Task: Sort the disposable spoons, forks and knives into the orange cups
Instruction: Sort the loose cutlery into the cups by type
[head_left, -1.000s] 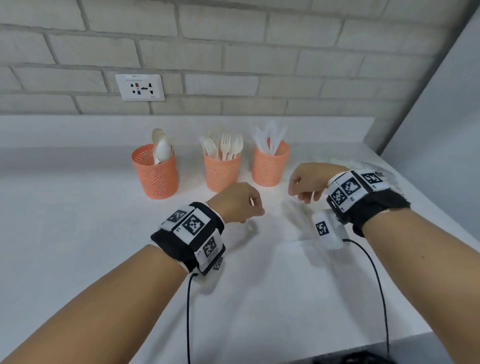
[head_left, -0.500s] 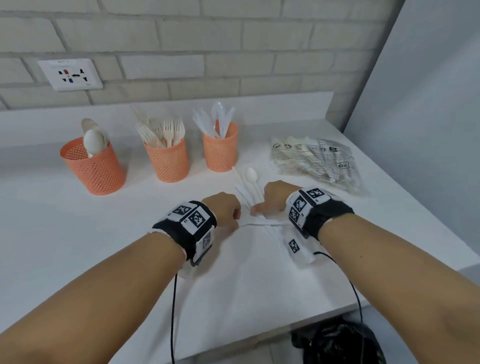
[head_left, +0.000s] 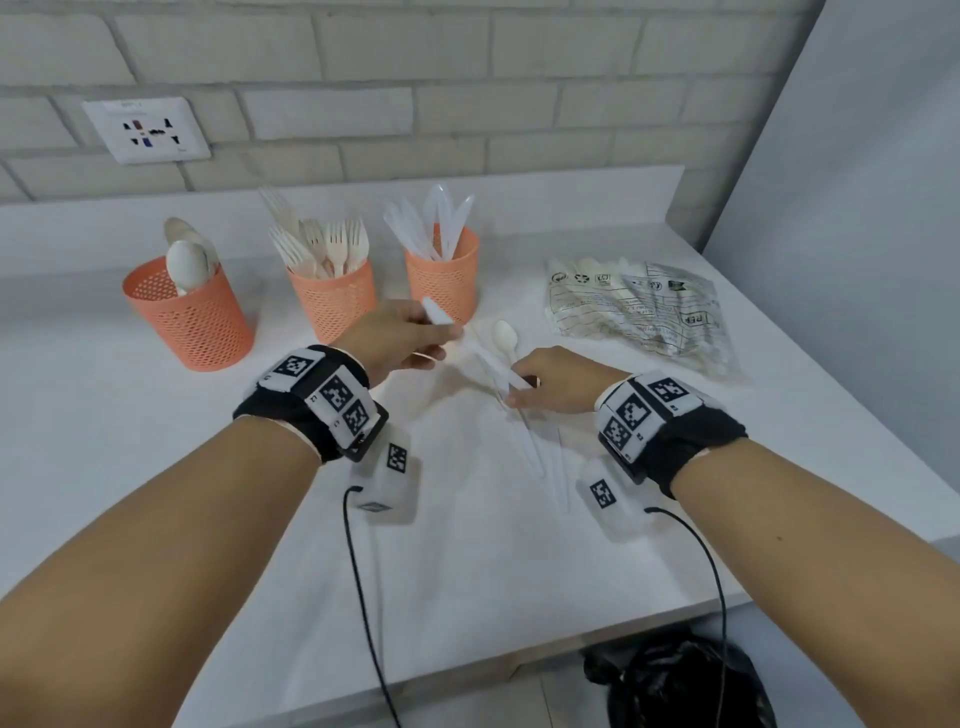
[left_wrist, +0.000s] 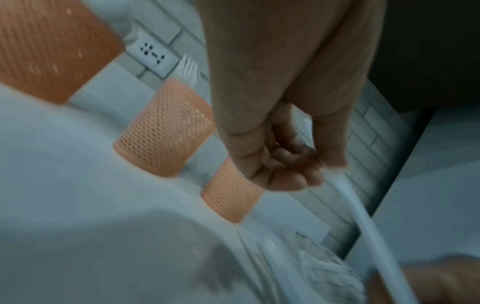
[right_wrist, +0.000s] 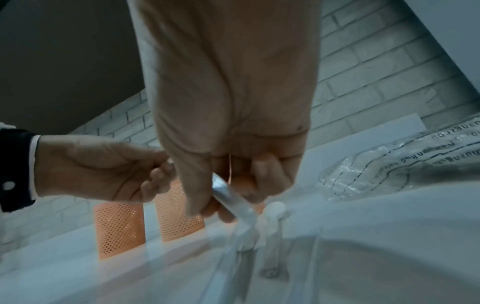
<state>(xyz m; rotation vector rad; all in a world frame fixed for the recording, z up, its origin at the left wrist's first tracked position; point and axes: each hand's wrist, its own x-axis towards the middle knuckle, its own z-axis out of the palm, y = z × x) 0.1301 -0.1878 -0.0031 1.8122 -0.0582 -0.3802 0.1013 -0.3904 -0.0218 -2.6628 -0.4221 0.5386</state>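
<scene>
Before orange cups: both hands pinch one white knife.

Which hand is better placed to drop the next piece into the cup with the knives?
The left hand, probably. It already pinches a white utensil right in front of the knife cup. The right hand is lower on the table, holding another piece near the loose spoon.

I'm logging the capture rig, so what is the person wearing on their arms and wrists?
Bare forearms, no sleeves. Each wrist has a black fabric band carrying white square-code marker tiles, with a white marked box hanging under it and a thin black cable trailing down.
</scene>
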